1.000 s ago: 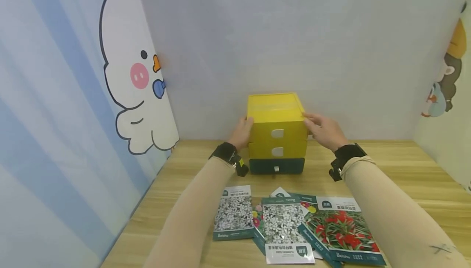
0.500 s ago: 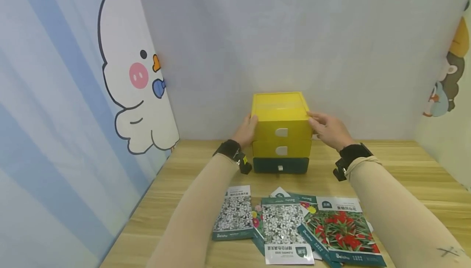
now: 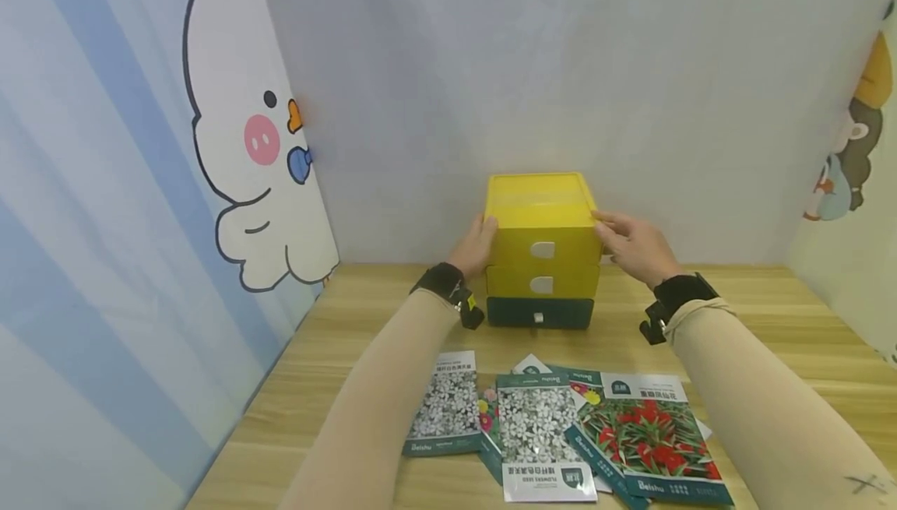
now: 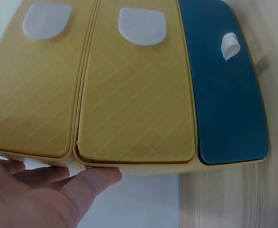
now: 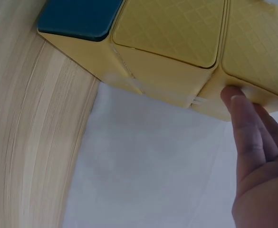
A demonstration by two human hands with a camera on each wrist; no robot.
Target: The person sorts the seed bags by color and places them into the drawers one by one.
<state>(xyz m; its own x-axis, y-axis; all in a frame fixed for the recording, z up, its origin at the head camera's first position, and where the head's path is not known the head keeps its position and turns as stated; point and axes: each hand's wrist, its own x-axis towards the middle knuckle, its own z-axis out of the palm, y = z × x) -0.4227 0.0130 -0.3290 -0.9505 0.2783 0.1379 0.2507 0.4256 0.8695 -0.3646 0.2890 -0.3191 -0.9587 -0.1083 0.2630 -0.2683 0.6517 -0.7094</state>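
Yellow drawer cabinet (image 3: 542, 249) at table's (image 3: 771, 315) back wall. Left hand (image 3: 475, 247), right hand (image 3: 634, 247) press flat-fingered against cabinet's sides. All three drawers closed. Seed packets (image 3: 561, 432) lie unsorted in front of cabinet; storing apparently not begun.

Both arms reach fwd, beige sleeves, black wrist straps. Left hand (image 3: 475, 245) w/ fingers (image 4: 89, 179) straight, pressed flat vs. what's between the hands. Right hand (image 3: 634, 247) opposite, fingers (image 5: 245, 124) straight too, tips touching. Hands roughly level, palms facing in.
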